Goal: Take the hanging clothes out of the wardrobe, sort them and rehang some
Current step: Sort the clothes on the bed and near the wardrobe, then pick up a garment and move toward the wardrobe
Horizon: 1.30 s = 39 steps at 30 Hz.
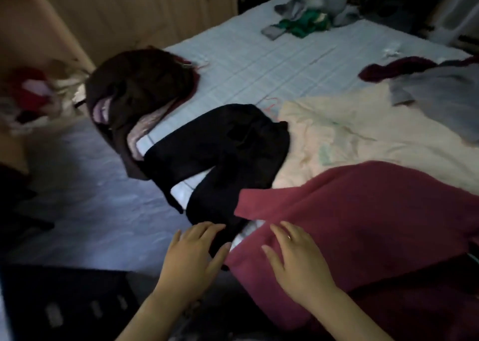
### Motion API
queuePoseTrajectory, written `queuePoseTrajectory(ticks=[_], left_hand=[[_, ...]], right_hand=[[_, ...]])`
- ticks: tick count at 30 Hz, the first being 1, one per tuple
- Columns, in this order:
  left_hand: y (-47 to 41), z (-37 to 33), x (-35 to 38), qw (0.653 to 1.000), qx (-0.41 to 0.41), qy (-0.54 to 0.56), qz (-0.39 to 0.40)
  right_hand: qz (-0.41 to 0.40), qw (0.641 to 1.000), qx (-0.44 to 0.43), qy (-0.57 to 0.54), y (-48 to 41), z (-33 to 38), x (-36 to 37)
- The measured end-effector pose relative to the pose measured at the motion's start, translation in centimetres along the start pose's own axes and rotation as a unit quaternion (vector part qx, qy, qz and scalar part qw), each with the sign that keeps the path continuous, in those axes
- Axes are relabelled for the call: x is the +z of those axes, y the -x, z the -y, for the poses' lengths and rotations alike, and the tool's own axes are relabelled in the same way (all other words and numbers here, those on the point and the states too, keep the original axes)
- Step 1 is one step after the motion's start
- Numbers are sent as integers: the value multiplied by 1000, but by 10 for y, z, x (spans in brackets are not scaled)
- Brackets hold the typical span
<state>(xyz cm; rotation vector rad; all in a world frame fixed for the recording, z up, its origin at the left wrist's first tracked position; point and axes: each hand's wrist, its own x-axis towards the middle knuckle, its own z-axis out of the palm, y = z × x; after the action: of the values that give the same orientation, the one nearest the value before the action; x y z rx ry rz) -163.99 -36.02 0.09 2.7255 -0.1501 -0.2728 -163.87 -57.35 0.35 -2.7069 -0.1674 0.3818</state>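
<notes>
A dark pink garment (pixel 368 224) lies spread over the near right corner of the bed (pixel 259 63). My right hand (pixel 293 257) rests flat on its near edge with fingers straight. To the left of it lies a black garment (pixel 228 154). My left hand (pixel 193 250) is spread open at that garment's near end, fingertips touching the dark cloth. A dark brown garment (pixel 140 92) with a lilac lining lies bunched further left. A cream garment (pixel 350 133) is spread behind the pink one.
A grey garment (pixel 440 92) and a maroon one (pixel 388 68) lie at the right. Green and grey clothes (pixel 308 17) sit at the bed's far end. Wooden wardrobe doors (pixel 129 11) stand behind. A red and white heap (pixel 31 97) is at the left.
</notes>
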Motion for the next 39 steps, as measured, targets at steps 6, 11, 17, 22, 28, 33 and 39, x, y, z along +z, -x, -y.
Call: queuePoseTrajectory(ticks=[6, 11, 17, 22, 28, 33, 39], left_hand=[[29, 146, -72, 990, -98, 27, -99], [59, 257, -132, 970, -202, 14, -134], [51, 344, -151, 943, -294, 81, -130], [-13, 406, -178, 945, -296, 73, -118], [-141, 490, -239, 946, -300, 46, -117], [-255, 543, -317, 954, -268, 28, -131], [-380, 568, -351, 975, -191, 49, -105]], right_hand=[[8, 986, -163, 24, -91, 179, 44], [75, 963, -260, 5, -145, 315, 80], [117, 949, -291, 36, -207, 386, 111], [126, 954, -269, 39, -283, 419, 127], [101, 961, -255, 38, -428, 480, 124], [1, 968, -252, -7, -551, 538, 77], [-25, 983, -181, -4, -641, 526, 52]])
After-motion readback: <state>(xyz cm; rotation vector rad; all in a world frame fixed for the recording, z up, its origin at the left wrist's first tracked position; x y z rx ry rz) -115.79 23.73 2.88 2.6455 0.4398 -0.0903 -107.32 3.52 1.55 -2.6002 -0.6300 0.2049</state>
